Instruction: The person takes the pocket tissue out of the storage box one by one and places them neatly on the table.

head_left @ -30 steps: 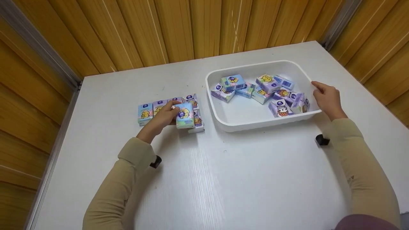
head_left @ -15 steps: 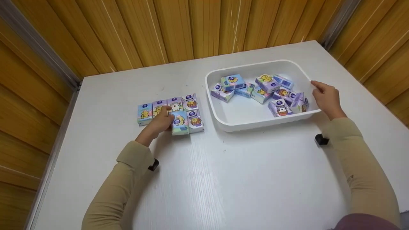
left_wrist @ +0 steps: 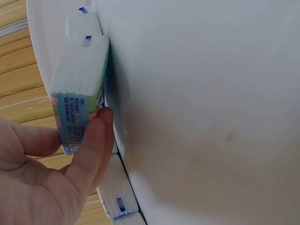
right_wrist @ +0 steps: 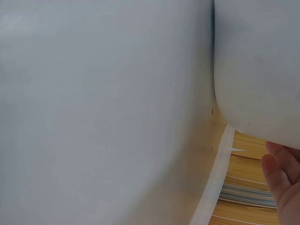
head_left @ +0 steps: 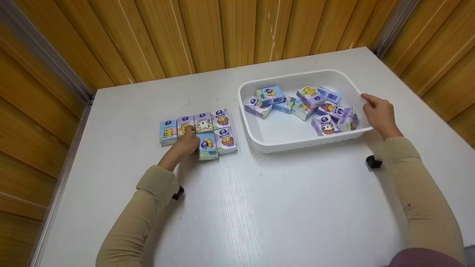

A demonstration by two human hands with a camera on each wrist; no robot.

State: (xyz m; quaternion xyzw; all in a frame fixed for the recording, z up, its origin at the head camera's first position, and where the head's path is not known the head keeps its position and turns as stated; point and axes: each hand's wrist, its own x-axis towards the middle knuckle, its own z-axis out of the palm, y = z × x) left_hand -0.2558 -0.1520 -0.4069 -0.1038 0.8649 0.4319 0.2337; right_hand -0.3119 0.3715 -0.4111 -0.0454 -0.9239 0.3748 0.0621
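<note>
My left hand (head_left: 184,144) pinches a small blue-and-green tissue pack (head_left: 207,146) between thumb and fingers. In the left wrist view, this tissue pack (left_wrist: 79,79) shows a white side with a blue tab and a barcoded end. It stands at the front of a block of tissue packs, beside a purple-and-white tissue pack (head_left: 226,141). Behind it lies a row with a blue tissue pack (head_left: 168,131) at the left end and purple ones to the right. My right hand (head_left: 380,114) holds the right rim of a white plastic tray (head_left: 274,145); its fingertips (right_wrist: 271,165) meet the outer wall.
Several loose tissue packs (head_left: 311,97) lie jumbled in the tray, mostly toward its back and right. A white table (head_left: 282,207) carries everything. Wood-patterned panels (head_left: 237,33) rise behind and at both sides. A black wrist device (head_left: 373,162) shows under the right sleeve.
My left hand has lowered the blue-and-green tissue pack from over the block to its front row, shifting slightly left and nearer. The right hand and tray look unmoved.
</note>
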